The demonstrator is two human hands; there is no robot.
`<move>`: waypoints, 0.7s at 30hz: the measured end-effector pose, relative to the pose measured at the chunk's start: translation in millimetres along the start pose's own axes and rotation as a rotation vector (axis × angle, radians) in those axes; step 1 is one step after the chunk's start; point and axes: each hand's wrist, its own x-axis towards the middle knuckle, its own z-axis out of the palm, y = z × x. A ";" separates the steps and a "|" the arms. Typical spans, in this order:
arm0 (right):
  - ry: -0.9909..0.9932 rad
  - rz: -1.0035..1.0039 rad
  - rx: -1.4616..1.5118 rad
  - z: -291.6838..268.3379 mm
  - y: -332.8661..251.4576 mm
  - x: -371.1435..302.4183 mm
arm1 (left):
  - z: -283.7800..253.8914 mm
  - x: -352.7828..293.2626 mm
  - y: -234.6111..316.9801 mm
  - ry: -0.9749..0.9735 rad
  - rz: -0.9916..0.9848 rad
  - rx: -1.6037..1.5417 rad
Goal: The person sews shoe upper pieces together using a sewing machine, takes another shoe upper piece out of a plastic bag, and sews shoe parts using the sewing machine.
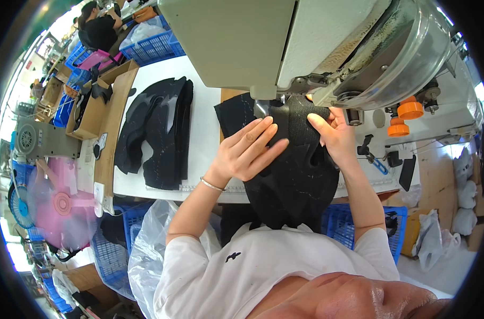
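A black fabric piece (298,175) lies under the head of a pale sewing machine (228,45) and hangs over the table's near edge toward my lap. My left hand (247,151) rests flat on it, fingers stretched out, their tips close to the metal presser area (262,108). At the right side, my right hand (335,133) grips the fabric's edge, thumb on top and the other fingers partly hidden. A mesh-like black section (301,125) shows between the two hands. The needle itself cannot be made out.
Left on the white table (199,111) lies a stack of black cut fabric pieces (180,138). Orange knobs (410,109) and a blue-handled tool (379,166) are at right. Blue baskets (335,220) stand below; a pink fan (63,202) stands left. Another person (99,32) sits far left.
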 end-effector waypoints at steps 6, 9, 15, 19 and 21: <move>0.028 0.015 -0.124 -2.3 -1.9 9.0 | 2.8 -2.2 -4.2 -0.008 -0.017 0.059; 0.014 0.011 -0.163 -4.1 -0.9 14.2 | 4.2 -1.8 -4.3 0.000 -0.029 0.058; -0.011 -0.012 -0.232 -16.3 12.0 22.9 | 3.6 7.1 -3.5 0.011 -0.050 0.034; -0.077 -0.015 -0.395 -21.7 15.3 30.8 | 6.3 5.3 -2.8 0.064 0.025 0.033; -0.057 -0.043 -0.376 -26.3 28.1 35.2 | 5.8 8.1 -2.5 0.048 -0.015 0.024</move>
